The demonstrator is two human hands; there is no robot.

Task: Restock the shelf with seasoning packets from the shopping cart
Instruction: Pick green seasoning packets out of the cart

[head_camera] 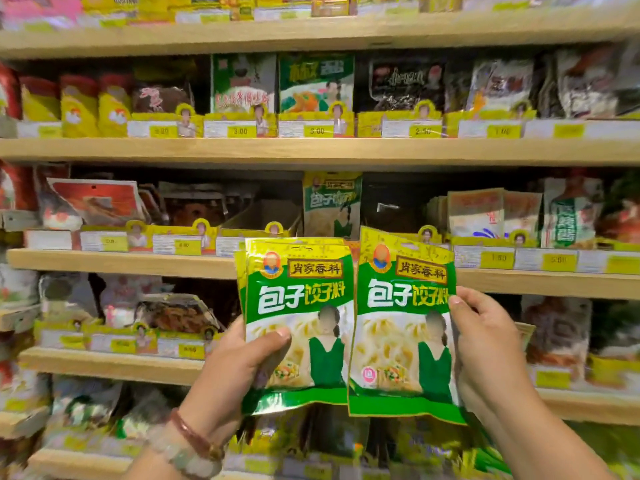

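My left hand (239,368) grips a small stack of green and yellow seasoning packets (304,306), thumb across the front. My right hand (485,344) pinches one more packet of the same kind (401,327) by its right edge. Both are held upright in front of the wooden shelf (121,263). Directly behind them, a matching packet (330,206) stands in a yellow display box on that shelf. The shopping cart is out of view.
Wooden shelves run across the view at several heights, packed with other seasoning bags in yellow display boxes with price tags (317,130). A box left of the matching packet (263,220) looks nearly empty. A bracelet sits on my left wrist (194,438).
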